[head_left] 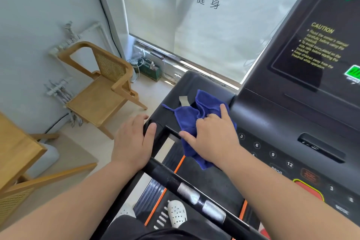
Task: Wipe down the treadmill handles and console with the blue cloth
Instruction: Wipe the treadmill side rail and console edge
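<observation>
A crumpled blue cloth (191,121) lies on the left side tray of the black treadmill console (276,121). My right hand (212,134) grips the cloth, fingers curled into it, and presses it onto the tray beside the number keys. My left hand (134,142) rests flat with straight fingers on the left end of the console, where the black handle bar (175,179) with its silver sensor plates joins. The bar runs from that corner down toward the lower right.
A wooden chair with a cane back (103,85) stands on the floor to the left. Another wooden piece (17,154) fills the lower left corner. A white shoe (177,213) stands on the treadmill deck below. A window blind with gym lettering hangs ahead.
</observation>
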